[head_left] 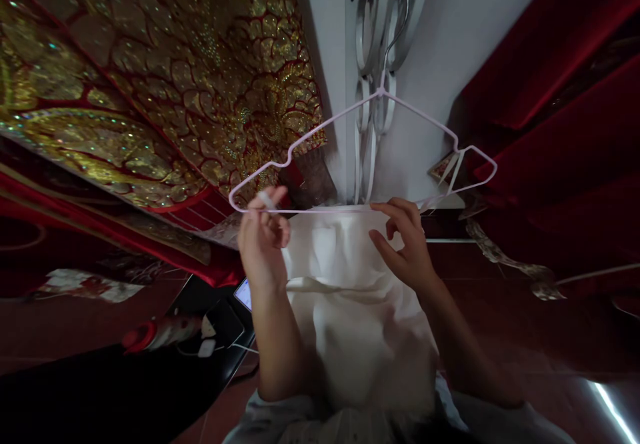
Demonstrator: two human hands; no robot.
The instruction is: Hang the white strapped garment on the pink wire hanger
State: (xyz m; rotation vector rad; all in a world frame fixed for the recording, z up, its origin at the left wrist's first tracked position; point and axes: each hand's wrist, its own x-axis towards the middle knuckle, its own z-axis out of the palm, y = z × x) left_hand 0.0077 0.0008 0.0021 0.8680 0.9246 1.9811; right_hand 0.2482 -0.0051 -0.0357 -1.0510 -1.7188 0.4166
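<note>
A pale pink hanger (pixel 334 119) with a metal hook is in front of me, its lower bar across the top of a white satiny garment (pixel 353 304). One thin white strap (pixel 455 172) lies over the hanger's right shoulder notch. At the left end of the hanger, my left hand (pixel 265 241) has its fingers curled around a short white strap (pixel 269 200). My right hand (pixel 406 241) is at the garment's upper right edge, thumb and fingers apart, fingertips close to the bar. Whether they touch the cloth I cannot tell.
White scrolled metalwork (pixel 367 104) stands behind the hanger. Gold-sequined red clothing (pixel 200 84) hangs at left, dark red cloth (pixel 565 131) at right. Lower left, a black table (pixel 125 391) bears a red-capped bottle (pixel 150 335), a white charger (pixel 207 347) and a lit screen (pixel 243 293).
</note>
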